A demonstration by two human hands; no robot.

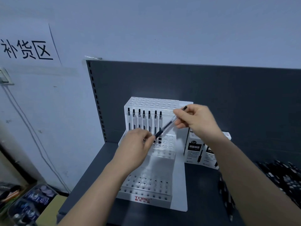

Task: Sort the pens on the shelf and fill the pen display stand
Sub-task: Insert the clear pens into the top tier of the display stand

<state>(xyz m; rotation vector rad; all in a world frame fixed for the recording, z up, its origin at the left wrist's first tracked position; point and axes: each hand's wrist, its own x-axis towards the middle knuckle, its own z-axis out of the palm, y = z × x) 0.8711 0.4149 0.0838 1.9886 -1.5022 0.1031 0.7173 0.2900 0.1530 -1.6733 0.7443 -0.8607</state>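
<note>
One stand (179, 176) holds seven upright pens (144, 119). One more pen (169, 123) is pinched by two hands, the left hand (138, 142) and the right hand (197, 119). At least two boxes (194, 149) are visible. One pile of loose pens (285, 176) is too blurred to count. One sign (26, 46) is on the wall.

Dim, bluish light; soft glare on display stand (179, 185); wide-angle warp at edges; pen pile (286, 176) at right blurred.

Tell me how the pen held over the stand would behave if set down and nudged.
The pen looks stiff: it spans straight between the left hand and right hand without sagging. Its round, slim barrel would probably roll on the shelf. Likely light: mere pinches carry it.
</note>
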